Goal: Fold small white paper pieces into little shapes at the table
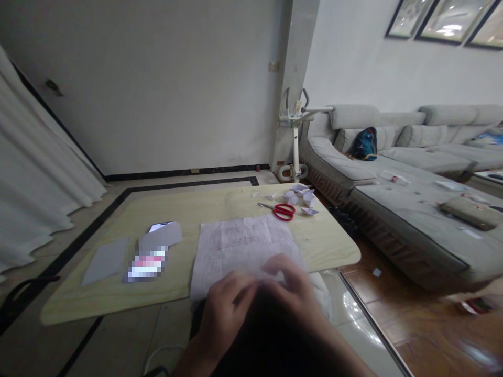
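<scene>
A large printed paper sheet (243,235) with rows of fine text and reddish marks lies at the table's near edge. Over its lower part my left hand (231,298) and my right hand (291,285) come close together, thumbs near each other. Both hands have curled fingers and are partly smeared by motion. What they hold between them, perhaps pale paper, blends into the sheet and I cannot make it out. Beyond the sheet lie red-handled scissors (283,211), blades pointing left. Several folded white paper pieces (291,197) sit at the table's far right corner.
On the pale wooden table (168,283), left of the sheet, are a lit phone (147,264), a folded white paper (159,236) partly over another device, and a paper sheet (105,261). A grey sofa (408,220) stands right, with exercise equipment (296,141) behind the table.
</scene>
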Motion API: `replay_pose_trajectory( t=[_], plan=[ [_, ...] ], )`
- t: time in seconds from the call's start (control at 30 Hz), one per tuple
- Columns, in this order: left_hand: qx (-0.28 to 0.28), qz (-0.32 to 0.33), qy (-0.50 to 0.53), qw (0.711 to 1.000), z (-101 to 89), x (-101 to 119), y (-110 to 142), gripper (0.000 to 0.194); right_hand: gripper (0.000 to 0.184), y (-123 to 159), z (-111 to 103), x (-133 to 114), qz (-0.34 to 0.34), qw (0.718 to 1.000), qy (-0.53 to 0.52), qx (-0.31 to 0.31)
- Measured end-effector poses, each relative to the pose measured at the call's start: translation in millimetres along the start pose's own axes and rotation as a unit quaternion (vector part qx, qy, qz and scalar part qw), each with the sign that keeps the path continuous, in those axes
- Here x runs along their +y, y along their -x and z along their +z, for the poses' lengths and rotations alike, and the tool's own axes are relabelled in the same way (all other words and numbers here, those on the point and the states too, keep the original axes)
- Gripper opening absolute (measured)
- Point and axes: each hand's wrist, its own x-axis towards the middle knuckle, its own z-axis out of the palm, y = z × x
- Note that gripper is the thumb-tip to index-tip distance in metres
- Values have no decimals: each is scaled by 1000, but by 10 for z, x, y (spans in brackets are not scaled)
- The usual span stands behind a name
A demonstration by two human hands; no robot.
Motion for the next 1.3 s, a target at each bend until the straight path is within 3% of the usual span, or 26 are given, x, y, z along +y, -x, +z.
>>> replay_pose_trajectory(
  t=[0.27,0.73,1.07,1.2,1.3],
  plan=[
    [43,-17,8,999,-35,28,20,14,9,11,14,-29,-39,999,-2,2],
    [22,-48,31,998,-46,63,50,18,14,61,27,-56,-72,997,32,-9],
    [-12,-112,31,993,-27,116,29,34,21,90,49,-7,26,996,38,-71],
    [-49,-197,118,972,35,55,37,30,24,74,43,-6,62,998,13,-31],
    [-86,-224,143,960,67,40,30,29,23,54,39,14,98,995,-29,3]
  ],
)
